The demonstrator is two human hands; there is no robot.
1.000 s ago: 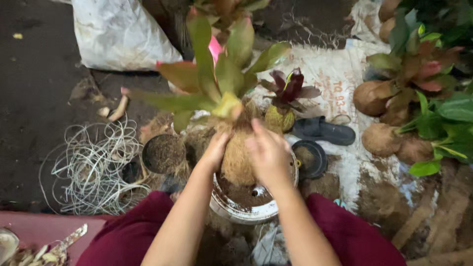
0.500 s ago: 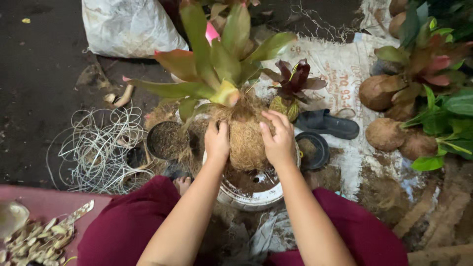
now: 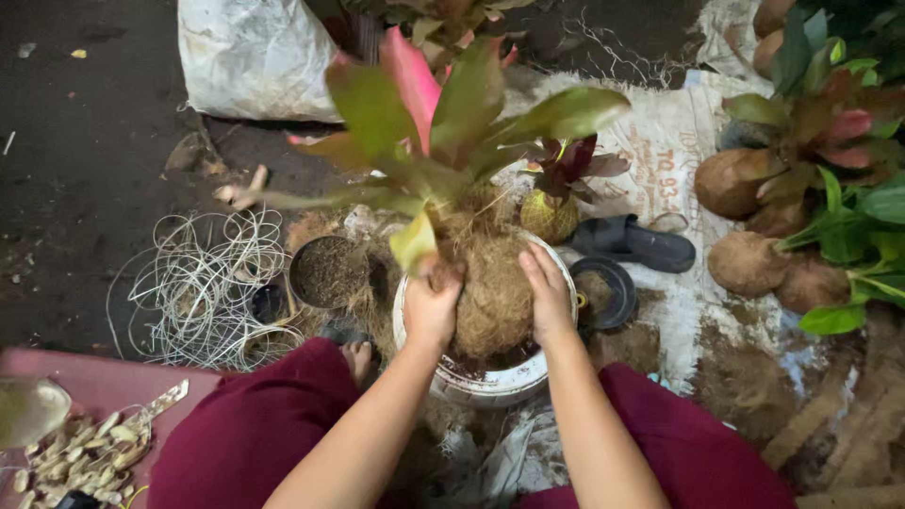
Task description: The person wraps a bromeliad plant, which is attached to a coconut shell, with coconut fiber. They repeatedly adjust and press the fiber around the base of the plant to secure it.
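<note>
My left hand [image 3: 432, 309] and my right hand [image 3: 547, 294] press on either side of a brown coconut-fibre ball [image 3: 492, 283] wrapped round the roots of a plant [image 3: 443, 123] with green and pink leaves. The ball stands upright over a white bucket [image 3: 490, 385] with soil in it, between my knees. Both palms lie flat against the fibre, fingers pointing away from me.
A coil of pale wire [image 3: 203, 287] lies left, beside a small pot of soil [image 3: 325, 270]. A black sandal [image 3: 633, 243] and black lid [image 3: 608, 292] lie right. Several fibre-wrapped plants [image 3: 801, 217] stand far right on a white sack. A white bag [image 3: 255, 57] sits behind.
The view has dropped closer to the plant. My hands have slid from the top of the fibre ball to its two sides, and the ball sits lower over the bucket.
</note>
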